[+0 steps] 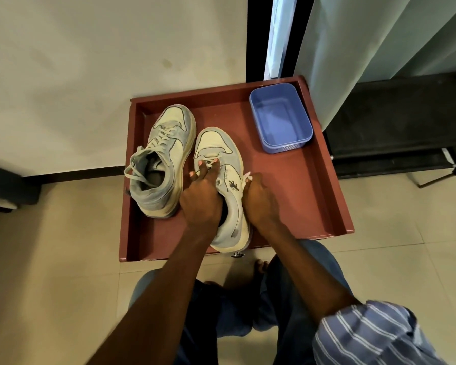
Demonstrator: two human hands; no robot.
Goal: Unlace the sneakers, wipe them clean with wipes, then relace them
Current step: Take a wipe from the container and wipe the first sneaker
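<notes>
— Our left hand (201, 200) lies over the right-hand sneaker (221, 164), fingers (200, 167) spread and hooked into the laces (213, 159); our right hand (258, 198), just beside it, pinches a lace end (246, 178).

— How will it handle?

— We judge it light, soft in the upper and stiff at the sole; the laces are limp, so we grip each near its eyelet. It looks pale grey and cream, scuffed, with a small dark logo.

— And around us?

— Beyond our left knuckles sits the other sneaker (163, 156), laces loose. Both rest in a red tray (287, 196); a blue tub (281, 118) stands beyond our right hand.
</notes>
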